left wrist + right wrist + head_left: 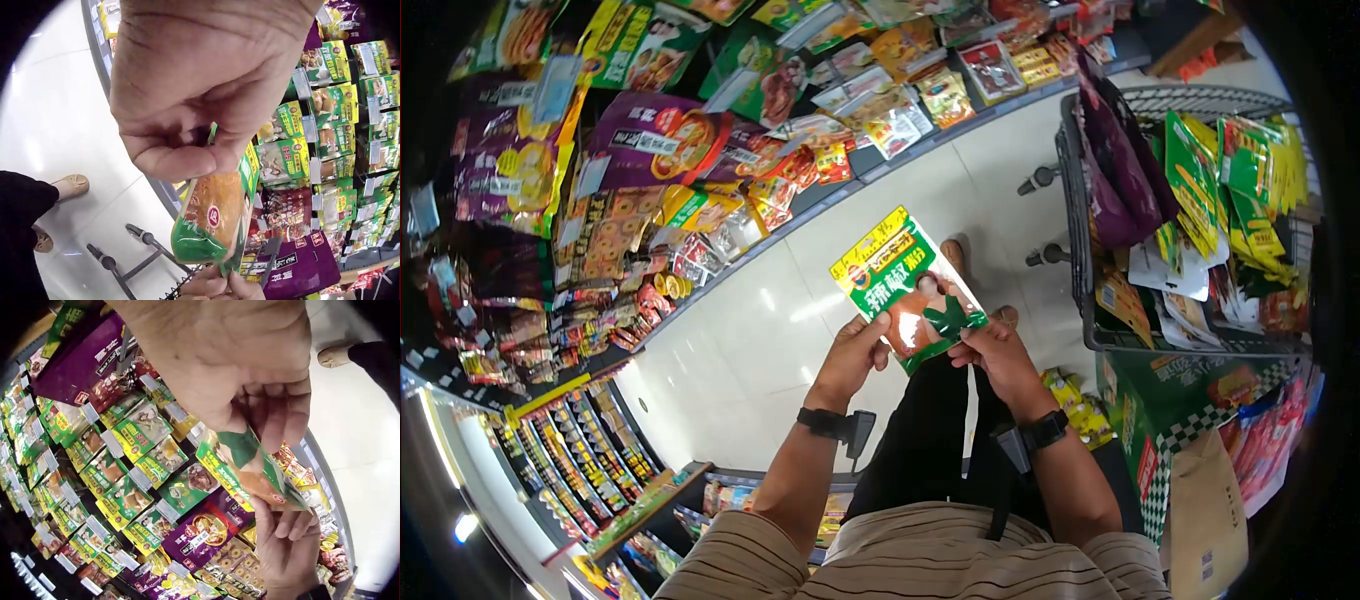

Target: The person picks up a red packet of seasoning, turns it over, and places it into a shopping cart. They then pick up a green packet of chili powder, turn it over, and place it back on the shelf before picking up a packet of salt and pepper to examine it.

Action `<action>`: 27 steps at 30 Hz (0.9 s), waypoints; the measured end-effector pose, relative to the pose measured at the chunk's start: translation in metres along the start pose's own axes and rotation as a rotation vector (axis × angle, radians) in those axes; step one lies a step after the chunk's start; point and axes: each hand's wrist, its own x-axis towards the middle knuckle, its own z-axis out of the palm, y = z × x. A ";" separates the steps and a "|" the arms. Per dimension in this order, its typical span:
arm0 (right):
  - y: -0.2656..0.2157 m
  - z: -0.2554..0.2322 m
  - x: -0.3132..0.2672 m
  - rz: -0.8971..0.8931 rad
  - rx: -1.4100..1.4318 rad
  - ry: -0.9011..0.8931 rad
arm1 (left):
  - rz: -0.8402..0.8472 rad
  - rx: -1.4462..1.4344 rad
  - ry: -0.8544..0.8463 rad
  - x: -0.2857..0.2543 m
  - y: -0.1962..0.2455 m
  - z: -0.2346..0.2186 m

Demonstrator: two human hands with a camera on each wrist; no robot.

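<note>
A green and yellow food packet [908, 285] with a clear window and brown contents is held up in front of the person's body. The left hand [852, 352] pinches its left side between thumb and fingers. At the lower right corner, the right hand [1000, 362] grips it. In the left wrist view the packet [212, 215] hangs below the left hand [200, 87], the right hand's fingers [215, 286] at its far end. The right wrist view shows the right hand [244, 375] above the packet [253, 475], with the left hand [284, 550] on its opposite edge.
A dark shopping cart [1075, 215] with several green and yellow packets and a purple bag [1125, 165] stands at the right. Below it is a green box [1140, 410]. Shelves of hanging packets [650, 140] line the upper left above the pale tiled floor [730, 350].
</note>
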 end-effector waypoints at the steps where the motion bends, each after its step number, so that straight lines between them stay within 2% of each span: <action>1: 0.000 0.005 -0.001 0.006 -0.028 0.000 | 0.008 -0.024 0.005 -0.004 -0.003 -0.005; 14: 0.012 0.054 -0.019 0.006 -0.134 -0.059 | 0.110 -0.082 0.025 -0.065 -0.018 -0.037; 22: -0.002 0.092 -0.047 0.021 -0.251 -0.241 | 0.212 -0.181 0.006 -0.117 -0.014 -0.053; 27: -0.010 0.119 -0.070 0.019 -0.381 -0.296 | 0.276 -0.159 -0.008 -0.138 -0.006 -0.059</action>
